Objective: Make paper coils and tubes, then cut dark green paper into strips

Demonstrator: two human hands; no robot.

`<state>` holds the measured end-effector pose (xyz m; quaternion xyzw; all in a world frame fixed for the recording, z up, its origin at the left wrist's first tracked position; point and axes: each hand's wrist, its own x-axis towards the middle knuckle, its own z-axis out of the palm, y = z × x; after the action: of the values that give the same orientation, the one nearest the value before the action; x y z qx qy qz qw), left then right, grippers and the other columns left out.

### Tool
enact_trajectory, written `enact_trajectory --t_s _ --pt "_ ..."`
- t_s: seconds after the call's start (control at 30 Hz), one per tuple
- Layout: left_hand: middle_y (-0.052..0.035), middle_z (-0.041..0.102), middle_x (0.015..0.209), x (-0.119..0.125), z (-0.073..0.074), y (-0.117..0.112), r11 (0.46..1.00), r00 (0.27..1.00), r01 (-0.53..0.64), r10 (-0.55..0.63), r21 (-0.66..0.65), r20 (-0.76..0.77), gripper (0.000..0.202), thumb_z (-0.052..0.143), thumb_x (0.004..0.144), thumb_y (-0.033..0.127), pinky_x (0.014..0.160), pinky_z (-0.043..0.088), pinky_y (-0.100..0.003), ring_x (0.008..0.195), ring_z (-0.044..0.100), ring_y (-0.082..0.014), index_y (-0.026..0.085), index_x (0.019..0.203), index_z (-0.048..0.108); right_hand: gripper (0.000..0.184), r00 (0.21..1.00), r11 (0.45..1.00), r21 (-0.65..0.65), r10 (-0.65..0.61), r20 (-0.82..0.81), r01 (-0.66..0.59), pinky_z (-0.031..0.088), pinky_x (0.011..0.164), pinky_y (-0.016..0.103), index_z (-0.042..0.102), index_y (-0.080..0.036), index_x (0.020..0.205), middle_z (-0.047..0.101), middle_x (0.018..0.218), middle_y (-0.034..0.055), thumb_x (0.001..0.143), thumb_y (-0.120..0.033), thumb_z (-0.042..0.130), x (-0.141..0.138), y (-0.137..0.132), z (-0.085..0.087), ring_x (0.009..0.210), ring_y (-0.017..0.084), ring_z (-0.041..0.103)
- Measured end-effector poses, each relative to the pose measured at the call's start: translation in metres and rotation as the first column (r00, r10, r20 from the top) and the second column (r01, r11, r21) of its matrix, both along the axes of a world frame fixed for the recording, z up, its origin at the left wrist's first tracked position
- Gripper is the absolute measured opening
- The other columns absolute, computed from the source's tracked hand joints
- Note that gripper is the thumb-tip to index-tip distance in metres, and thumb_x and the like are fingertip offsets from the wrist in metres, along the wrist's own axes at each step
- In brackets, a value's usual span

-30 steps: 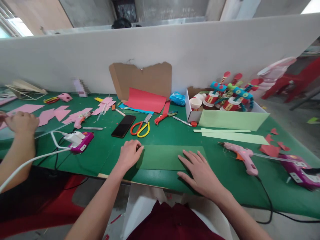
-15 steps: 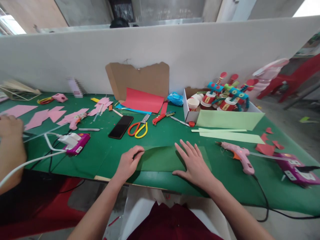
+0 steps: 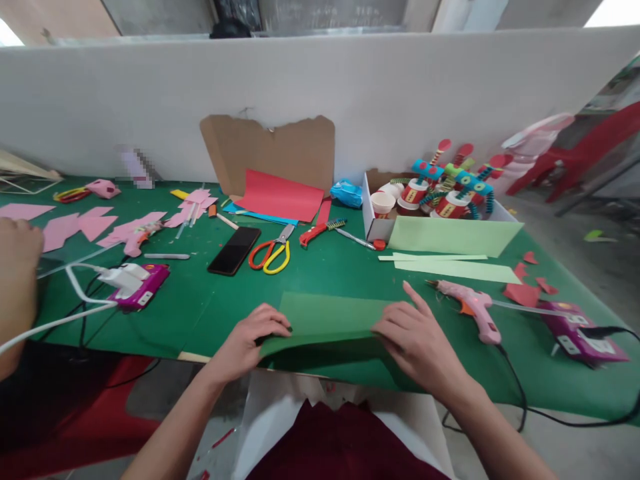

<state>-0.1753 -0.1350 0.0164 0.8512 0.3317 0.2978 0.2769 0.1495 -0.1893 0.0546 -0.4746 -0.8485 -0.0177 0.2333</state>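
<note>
A rectangular sheet of green paper lies in front of me, its near edge lifted off the table. My left hand pinches the sheet's near left corner. At its right end, my right hand grips the paper with fingers curled over it and the index finger pointing up. Beyond the sheet are scissors with one orange and one yellow handle, and a black phone. A pink glue gun rests to the right of my right hand.
A box of cup-based crafts stands at the back right, with pale green strips before it. Purple power strips lie on both sides, with trailing cords. At far left is another person's arm. Red paper leans on cardboard.
My right hand has gone from lying flat on the green paper to gripping its right end. The paper's near edge has risen, and my left hand is lower, at the near corner.
</note>
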Motion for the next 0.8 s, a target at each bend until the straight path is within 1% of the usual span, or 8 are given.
enact_trajectory --t_s 0.07,0.2,0.33,0.43,0.53,0.6,0.7,0.8 --pt "-0.0066 0.071 0.093 -0.004 -0.002 0.001 0.993 0.998 0.012 -0.019 0.117 0.054 0.014 0.056 0.09 0.028 0.083 0.049 -0.035 0.092 0.061 -0.0189 0.022 0.088 0.068 0.02 1.0 1.0 -0.005 0.0 -0.023 0.0 0.019 0.117 0.055 0.066 -0.024 0.092 0.067 0.081 0.0004 0.087 -0.013 0.051 0.008 -0.011 0.006 0.087 0.018 0.062" --pt "-0.0086 0.071 0.103 -0.013 -0.008 -0.001 0.962 0.985 -0.111 0.074 0.25 0.154 0.011 0.059 0.089 0.027 0.087 0.048 -0.039 0.102 0.059 -0.0221 0.022 0.088 0.068 0.041 0.992 0.988 -0.141 -0.083 -0.091 0.069 0.029 0.113 0.057 0.061 -0.025 0.117 0.069 0.092 0.0028 0.078 -0.013 0.055 0.029 -0.026 0.004 0.092 0.021 0.065" --pt "-0.0081 0.072 0.107 -0.018 -0.016 -0.004 0.963 0.992 -0.095 0.069 0.253 0.109 0.015 0.053 0.092 0.021 0.087 0.049 -0.039 0.105 0.059 -0.0217 0.021 0.085 0.066 0.039 0.987 0.972 -0.233 -0.003 -0.16 -0.035 0.04 0.109 0.05 0.064 -0.026 0.111 0.07 0.104 0.0052 0.077 -0.011 0.054 0.04 -0.027 -0.018 0.098 0.02 0.066" --pt "-0.0068 0.073 0.107 -0.02 -0.019 -0.005 0.972 1.0 -0.025 0.025 0.234 0.002 0.017 0.049 0.092 0.019 0.09 0.048 -0.039 0.109 0.059 -0.0218 0.021 0.084 0.065 0.044 0.964 0.983 -0.11 0.117 -0.238 -0.147 0.044 0.105 0.045 0.067 -0.025 0.102 0.072 0.103 0.0039 0.073 -0.002 0.045 0.042 -0.023 -0.034 0.1 0.018 0.066" --pt "-0.0063 0.073 0.108 -0.023 -0.017 -0.005 0.959 0.999 -0.032 0.039 0.281 -0.02 0.016 0.05 0.092 0.017 0.091 0.047 -0.039 0.111 0.058 -0.0215 0.021 0.086 0.064 0.055 0.956 0.994 0.085 0.095 -0.278 -0.074 0.044 0.105 0.048 0.067 -0.025 0.107 0.072 0.108 0.0044 0.067 0.002 0.041 0.045 -0.019 -0.039 0.105 0.019 0.065" --pt "-0.0066 0.072 0.112 -0.024 -0.016 -0.005 0.945 0.996 -0.077 0.084 0.319 -0.009 0.018 0.048 0.092 0.015 0.093 0.047 -0.038 0.113 0.057 -0.021 0.021 0.086 0.064 0.055 0.958 0.994 0.104 0.06 -0.282 -0.031 0.043 0.106 0.05 0.067 -0.025 0.105 0.07 0.114 0.0051 0.065 0.002 0.041 0.046 -0.015 -0.039 0.113 0.022 0.062" --pt "-0.0067 0.07 0.116 -0.025 -0.018 -0.004 0.938 0.994 -0.096 0.108 0.332 -0.019 0.023 0.045 0.093 0.014 0.094 0.047 -0.038 0.115 0.056 -0.0204 0.021 0.084 0.065 0.04 0.958 0.991 -0.081 0.076 -0.277 -0.103 0.042 0.106 0.052 0.064 -0.023 0.094 0.068 0.121 0.007 0.065 -0.001 0.046 0.044 -0.011 -0.038 0.123 0.025 0.056" --pt "-0.0064 0.071 0.115 -0.028 -0.023 -0.006 0.962 0.997 -0.02 0.039 0.271 -0.067 0.021 0.047 0.092 0.017 0.094 0.047 -0.038 0.115 0.057 -0.0213 0.022 0.09 0.067 0.03 0.953 0.942 -0.284 0.093 -0.289 -0.178 0.041 0.107 0.053 0.061 -0.021 0.096 0.067 0.123 0.0099 0.069 -0.01 0.056 0.041 -0.01 -0.04 0.123 0.027 0.056"
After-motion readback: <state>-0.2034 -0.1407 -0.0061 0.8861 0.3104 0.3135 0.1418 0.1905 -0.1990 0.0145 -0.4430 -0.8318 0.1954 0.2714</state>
